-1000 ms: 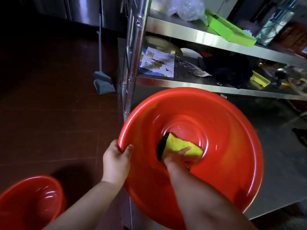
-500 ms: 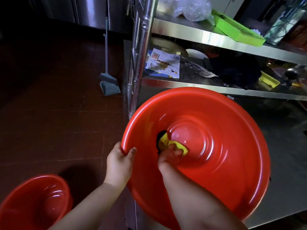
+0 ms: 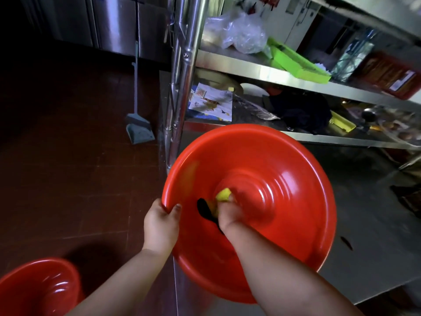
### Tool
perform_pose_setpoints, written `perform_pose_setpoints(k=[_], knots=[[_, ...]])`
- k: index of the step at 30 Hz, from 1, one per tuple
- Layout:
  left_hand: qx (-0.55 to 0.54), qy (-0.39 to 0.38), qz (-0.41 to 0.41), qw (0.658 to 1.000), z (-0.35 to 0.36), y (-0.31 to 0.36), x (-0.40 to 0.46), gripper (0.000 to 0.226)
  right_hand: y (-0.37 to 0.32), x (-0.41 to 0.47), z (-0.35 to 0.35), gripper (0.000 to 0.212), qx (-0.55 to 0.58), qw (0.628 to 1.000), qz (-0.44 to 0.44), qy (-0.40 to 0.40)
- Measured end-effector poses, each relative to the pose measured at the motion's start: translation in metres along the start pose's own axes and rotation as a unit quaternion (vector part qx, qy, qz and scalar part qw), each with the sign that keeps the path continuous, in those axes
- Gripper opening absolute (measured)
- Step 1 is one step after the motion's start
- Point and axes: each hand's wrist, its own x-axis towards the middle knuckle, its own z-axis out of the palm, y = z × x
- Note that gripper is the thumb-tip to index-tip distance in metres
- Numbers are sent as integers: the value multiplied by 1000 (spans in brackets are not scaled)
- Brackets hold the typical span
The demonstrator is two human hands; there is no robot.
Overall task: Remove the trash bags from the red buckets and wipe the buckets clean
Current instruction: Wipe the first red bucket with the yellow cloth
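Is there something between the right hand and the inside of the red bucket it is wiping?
Only the yellow cloth, which the right hand presses against the inner wall of the red bucket. No trash bag or other object is visible inside. The left hand grips the rim, off to the side of the wiping area.

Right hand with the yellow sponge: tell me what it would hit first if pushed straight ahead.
The right hand points into the tilted red plastic bucket, gripping the yellow sponge. Pushed on, the sponge would likely meet the bucket's ridged bottom almost immediately; it looks already touching, though blur hides the contact.
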Motion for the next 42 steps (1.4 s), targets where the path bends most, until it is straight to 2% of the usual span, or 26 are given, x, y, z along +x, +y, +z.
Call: perform_pose_setpoints(k=[2,5,8,10,11,13,15,18,20,22,23,26,28,29,33,37,42], knots=[[-1,-8,3,1000,1,6,1,16,-16,-3,-24,36,-5,999,-42,23],[-12,-23,5,1000,0,15,2,13,-29,-24,-67,39,-148,971,-182,51],[-14,-38,11,999,-3,23,2,12,-31,-52,-112,57,-165,932,-274,169],[-15,-50,15,999,-6,29,2,10,-31,-63,-139,64,-169,883,-323,295],[-14,-54,20,998,-7,32,2,10,-33,-66,-151,62,-178,855,-341,347],[-9,-65,34,997,-10,37,0,8,-42,-65,-172,51,-191,827,-370,378],[2,-77,47,996,-11,43,-5,8,-56,-58,-186,55,-233,819,-386,353],[39,-69,87,993,-12,50,-11,15,-72,-44,-185,84,-355,823,-400,192],[71,-59,104,990,-13,54,-15,16,-81,-39,-175,92,-347,852,-376,115],[87,-50,113,988,-14,55,-17,15,-92,-36,-167,85,-312,868,-374,99],[96,-45,116,988,-14,54,-18,15,-99,-36,-165,78,-316,860,-385,106],[124,-31,124,984,-15,53,-24,14,-114,-32,-168,65,-403,792,-430,161],[119,-24,118,986,-16,52,-26,15,-116,-28,-169,63,-433,766,-441,174],[112,-23,113,987,-16,52,-27,16,-115,-25,-169,63,-432,768,-439,176],[83,-39,109,990,-15,50,-27,16,-102,-16,-173,66,-393,812,-397,170],[58,-51,113,991,-15,47,-30,16,-82,-8,-187,70,-393,821,-358,207],[46,-26,103,993,-16,43,-42,18,-36,4,-214,67,-322,879,-250,246]])
